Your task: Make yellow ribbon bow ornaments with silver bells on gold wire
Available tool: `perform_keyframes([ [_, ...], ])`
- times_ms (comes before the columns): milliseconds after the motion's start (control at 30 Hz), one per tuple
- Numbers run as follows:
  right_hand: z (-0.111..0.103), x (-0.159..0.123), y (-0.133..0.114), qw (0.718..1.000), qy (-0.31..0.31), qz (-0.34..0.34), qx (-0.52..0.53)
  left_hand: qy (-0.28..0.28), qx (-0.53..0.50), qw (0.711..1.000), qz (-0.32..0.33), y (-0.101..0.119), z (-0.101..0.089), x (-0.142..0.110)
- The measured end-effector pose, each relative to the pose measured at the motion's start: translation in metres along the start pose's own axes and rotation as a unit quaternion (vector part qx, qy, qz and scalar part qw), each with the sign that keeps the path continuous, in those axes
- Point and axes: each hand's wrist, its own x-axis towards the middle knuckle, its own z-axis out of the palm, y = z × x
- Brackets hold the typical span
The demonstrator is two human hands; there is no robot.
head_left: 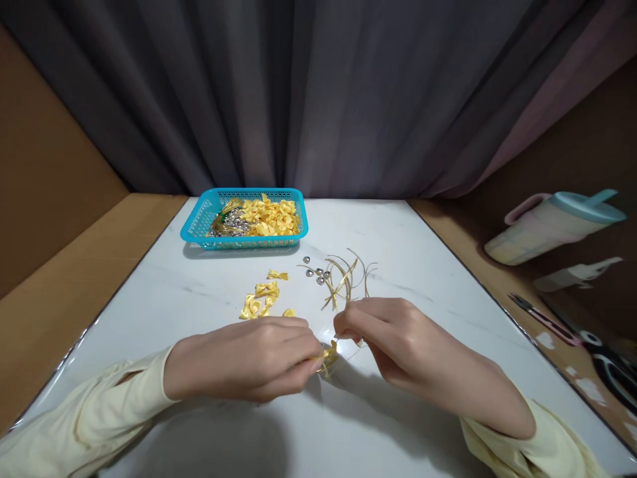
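My left hand (pixel 263 355) is closed in a pinch on a small yellow ribbon bow (pixel 330 352), with thin gold strands showing beside its fingertips. Close by on the right, my right hand (pixel 398 332) is also pinched shut; a fine strand seems to run from its fingertips, but the fingers hide most of what they hold. Loose gold wire-like ties (pixel 341 282) lie just beyond the right hand. Several small silver bells (pixel 319 272) rest beside them. More yellow bows (pixel 251 307) are scattered on the table past my left hand.
A blue basket (pixel 243 244) at the back holds yellow bows, silver bells and gold ties. Along the right side of the white table (pixel 423 265) lie a lidded tumbler (pixel 542 229), a small white bottle (pixel 572 275), pink-handled snips (pixel 545 318) and black-handled scissors (pixel 614 372).
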Motion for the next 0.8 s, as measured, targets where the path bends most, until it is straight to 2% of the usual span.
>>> perform_keyframes([
  [200,0.000,0.001,-0.001,1.000,-0.022,0.011,0.009,0.007,0.011,1.000,0.008,0.000,0.001,0.000],
  [367,0.003,0.004,-0.003,0.996,-0.053,0.040,0.067,0.022,0.030,0.999,0.010,0.000,0.001,0.001],
  [467,0.008,0.007,-0.006,0.984,-0.022,0.093,0.149,0.030,0.041,0.999,0.010,-0.002,0.001,0.001],
  [533,0.010,0.009,-0.007,0.958,0.013,0.153,0.241,0.044,0.058,0.997,0.015,-0.004,0.002,0.001],
  [567,0.011,0.010,-0.007,0.936,0.023,0.185,0.299,0.054,0.071,0.996,0.019,-0.005,0.003,0.001],
  [700,0.013,0.017,-0.007,0.821,0.036,0.265,0.504,0.097,0.121,0.987,0.037,-0.012,0.007,0.002],
  [733,0.013,0.018,-0.006,0.802,0.039,0.270,0.531,0.108,0.131,0.985,0.043,-0.013,0.008,0.002],
  [800,0.013,0.019,-0.007,0.786,0.056,0.274,0.551,0.133,0.155,0.978,0.050,-0.014,0.009,0.003],
])
